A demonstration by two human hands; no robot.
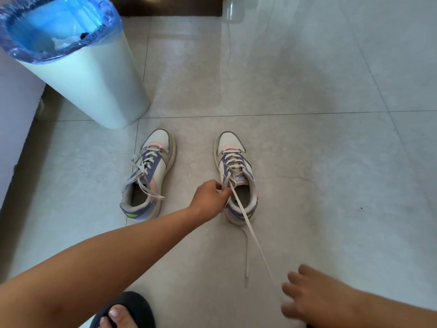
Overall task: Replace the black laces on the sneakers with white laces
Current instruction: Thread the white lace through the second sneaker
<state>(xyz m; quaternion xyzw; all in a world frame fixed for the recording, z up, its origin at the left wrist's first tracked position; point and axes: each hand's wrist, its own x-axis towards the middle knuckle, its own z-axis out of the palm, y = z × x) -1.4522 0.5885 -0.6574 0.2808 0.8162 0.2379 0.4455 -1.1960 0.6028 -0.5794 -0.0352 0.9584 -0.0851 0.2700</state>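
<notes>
1. Here the white lace (246, 223) runs taut from the right sneaker (236, 176), mid-floor (331, 162).
2. Left hand (209, 197) pinches it at the top eyelets; keep that anchor.
3. Right hand (312, 294), fingers spread, seems to take the tail: pull evenly.

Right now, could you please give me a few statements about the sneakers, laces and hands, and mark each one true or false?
1. Both sneakers carry white laces. True.
2. The left hand pinches the lace at the right sneaker. True.
3. The left sneaker is being held. False: no hand touches it.
4. A white lace runs taut from the right sneaker toward the right hand. True.
5. The bin has a black liner. False: it is blue.
</notes>
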